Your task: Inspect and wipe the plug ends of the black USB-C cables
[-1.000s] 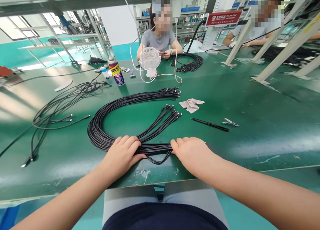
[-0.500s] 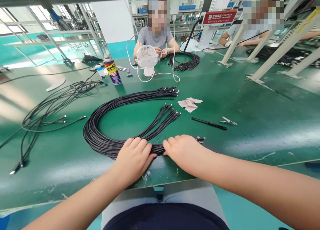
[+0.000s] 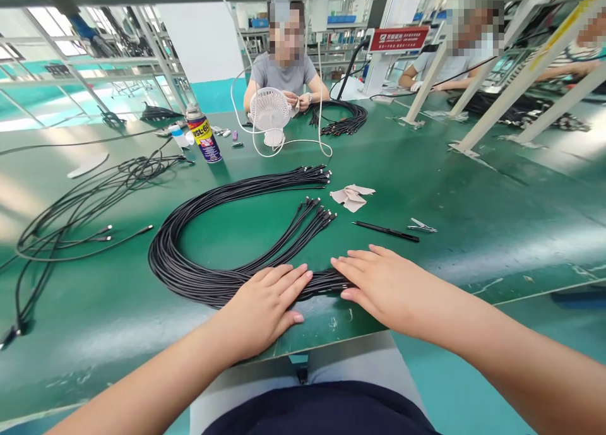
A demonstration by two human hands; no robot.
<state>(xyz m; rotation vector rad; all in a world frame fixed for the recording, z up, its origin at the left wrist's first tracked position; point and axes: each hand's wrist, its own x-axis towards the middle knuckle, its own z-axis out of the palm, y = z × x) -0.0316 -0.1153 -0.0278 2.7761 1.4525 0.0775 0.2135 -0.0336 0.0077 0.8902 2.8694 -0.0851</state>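
A thick bundle of black cables (image 3: pixel 165 258) lies curved in a U on the green table (image 3: pixel 454 208), with metal-tipped connectors at its ends. My left hand (image 3: pixel 267 305) rests flat over the near strand, its fingers stretched out and the thumb apart. Farther right, my right hand (image 3: pixel 383 283) lies over the connector ends of the same strand, fingers extended and spread, hiding most of those ends. Beyond the hands, a split-off group of cable ends points right, inside the curve.
Past the bundle lie a crumpled cloth piece (image 3: pixel 353 197), a black pen-like tool (image 3: pixel 386 231) and a small clipper-like metal tool (image 3: pixel 421 226). Loose cables (image 3: pixel 52 217) spread at left. A spray can (image 3: pixel 203 135) and a white fan (image 3: pixel 269 116) stand farther back, before a seated co-worker (image 3: pixel 286 75).
Both hands have loosened from a curled grip on the cables to flat, stretched fingers. My right hand has slid right toward the connector ends. The view has shifted slightly.
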